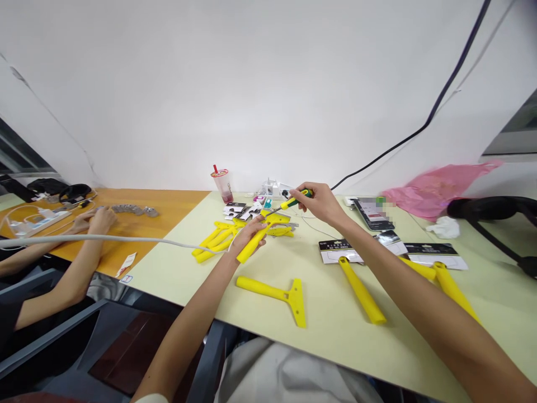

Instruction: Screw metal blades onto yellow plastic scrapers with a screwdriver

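Note:
My left hand (247, 235) is closed round a yellow scraper (252, 246), whose handle points down toward me. In my right hand (316, 200) is a screwdriver (293, 200) with a green and yellow handle; its shaft reaches down-left to the head of the held scraper. Whether the tip sits on a screw is too small to tell. Beyond my left hand lies a pile of yellow scrapers (218, 239). Nearer to me, a single yellow scraper (277, 291) rests flat on the pale table (327, 341).
Packaged scrapers (361, 291) lie under my right forearm. Behind are a phone (373, 214), a pink bag (436, 190), a crumpled tissue (445, 228) and a cup with a straw (222, 184). A white cable (126, 239) crosses at left, before a co-worker's hands (100, 219).

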Demonstrator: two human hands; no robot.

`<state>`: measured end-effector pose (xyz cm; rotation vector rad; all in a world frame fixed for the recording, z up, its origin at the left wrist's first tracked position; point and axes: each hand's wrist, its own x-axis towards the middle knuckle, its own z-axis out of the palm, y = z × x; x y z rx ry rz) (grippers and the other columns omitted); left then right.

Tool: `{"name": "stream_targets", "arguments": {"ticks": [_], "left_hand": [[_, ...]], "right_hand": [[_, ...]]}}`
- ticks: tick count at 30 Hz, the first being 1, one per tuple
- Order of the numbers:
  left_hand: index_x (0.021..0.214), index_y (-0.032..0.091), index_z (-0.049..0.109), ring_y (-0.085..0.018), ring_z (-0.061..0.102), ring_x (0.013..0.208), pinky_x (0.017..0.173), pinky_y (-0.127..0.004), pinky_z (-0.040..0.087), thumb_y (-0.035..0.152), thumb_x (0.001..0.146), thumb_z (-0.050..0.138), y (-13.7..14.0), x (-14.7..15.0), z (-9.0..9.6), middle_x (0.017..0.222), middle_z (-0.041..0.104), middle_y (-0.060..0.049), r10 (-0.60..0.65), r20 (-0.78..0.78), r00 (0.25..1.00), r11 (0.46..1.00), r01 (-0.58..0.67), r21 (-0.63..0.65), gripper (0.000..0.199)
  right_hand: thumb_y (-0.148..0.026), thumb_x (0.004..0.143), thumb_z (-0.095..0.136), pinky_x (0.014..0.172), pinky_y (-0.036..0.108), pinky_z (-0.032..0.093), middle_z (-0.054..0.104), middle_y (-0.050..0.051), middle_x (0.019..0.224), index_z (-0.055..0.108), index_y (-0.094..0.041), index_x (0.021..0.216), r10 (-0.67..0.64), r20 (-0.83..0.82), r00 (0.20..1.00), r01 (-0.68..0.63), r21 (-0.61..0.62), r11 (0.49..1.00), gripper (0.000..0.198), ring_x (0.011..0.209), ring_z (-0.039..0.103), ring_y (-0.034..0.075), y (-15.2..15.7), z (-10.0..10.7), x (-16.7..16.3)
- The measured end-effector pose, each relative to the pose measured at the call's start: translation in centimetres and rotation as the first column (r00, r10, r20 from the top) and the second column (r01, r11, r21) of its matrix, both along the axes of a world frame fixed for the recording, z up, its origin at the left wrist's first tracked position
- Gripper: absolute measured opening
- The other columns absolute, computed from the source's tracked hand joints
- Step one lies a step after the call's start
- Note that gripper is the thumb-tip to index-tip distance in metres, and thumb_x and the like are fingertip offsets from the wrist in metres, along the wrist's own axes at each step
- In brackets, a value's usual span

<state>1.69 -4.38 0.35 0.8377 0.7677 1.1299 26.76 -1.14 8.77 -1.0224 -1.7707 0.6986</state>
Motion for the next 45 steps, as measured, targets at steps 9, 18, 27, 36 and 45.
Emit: {"name": "stream_targets", "arguments": {"ticks": [9, 18, 27, 36, 45], "left_hand": [[0.104, 0.023, 0.056, -0.004, 0.049, 0.047, 0.039, -0.016, 0.044, 0.026, 0.068, 0.094, 0.16, 0.15, 0.12, 0.085, 0.065, 0.006, -0.026, -0.044, 0.999, 1.0, 0.026, 0.003, 0.052], [0.103, 0.022, 0.057, -0.004, 0.046, 0.044, 0.035, -0.015, 0.041, 0.053, 0.076, 0.092, 0.4, 0.4, -0.33, 0.073, 0.061, 0.007, -0.004, -0.066, 0.998, 0.999, 0.001, -0.037, 0.054], [0.095, 0.023, 0.054, -0.005, 0.049, 0.043, 0.033, -0.014, 0.035, 0.046, 0.075, 0.093, 0.63, 0.42, -0.52, 0.069, 0.058, 0.009, -0.001, -0.088, 0.996, 0.998, -0.004, -0.055, 0.05], [0.097, 0.024, 0.054, -0.005, 0.047, 0.043, 0.033, -0.017, 0.036, 0.04, 0.077, 0.09, 0.9, 0.38, -0.46, 0.081, 0.068, 0.005, -0.017, -0.081, 0.997, 0.996, 0.01, -0.084, 0.045], [0.1, 0.023, 0.056, -0.005, 0.045, 0.043, 0.034, -0.015, 0.037, 0.037, 0.08, 0.089, 0.65, 0.25, -0.64, 0.074, 0.063, 0.006, -0.005, -0.05, 0.999, 0.996, 0.001, -0.092, 0.041]], "right_hand": [[-0.073, 0.09, 0.07, 0.051, 0.028, 0.042, 0.07, 0.005, 0.062, 0.075, -0.018, 0.086, -0.011, 0.02, 1.0, 0.011, -0.004, 1.0, 0.055, 0.055, 0.062, 0.017, 0.38, -0.25, 0.07], [-0.064, 0.094, 0.069, 0.051, 0.027, 0.042, 0.07, 0.004, 0.063, 0.074, -0.019, 0.087, -0.001, 0.055, 0.998, 0.001, 0.005, 1.0, 0.046, 0.054, 0.062, 0.016, 0.38, -0.34, 0.23], [-0.065, 0.093, 0.07, 0.051, 0.028, 0.042, 0.071, 0.005, 0.063, 0.075, -0.018, 0.088, 0.031, 0.054, 0.998, -0.031, -0.01, 0.999, 0.048, 0.055, 0.062, 0.016, 0.48, -0.55, 0.11], [-0.068, 0.092, 0.071, 0.051, 0.028, 0.041, 0.071, 0.004, 0.063, 0.075, -0.018, 0.089, 0.045, 0.053, 0.998, -0.044, -0.022, 0.999, 0.05, 0.056, 0.063, 0.016, 0.48, -0.6, 0.03], [-0.07, 0.092, 0.069, 0.053, 0.028, 0.042, 0.069, 0.004, 0.062, 0.076, -0.019, 0.088, 0.001, 0.056, 0.998, -0.004, 0.037, 0.999, 0.051, 0.055, 0.063, 0.016, 0.33, 0.09, 0.56]]}}
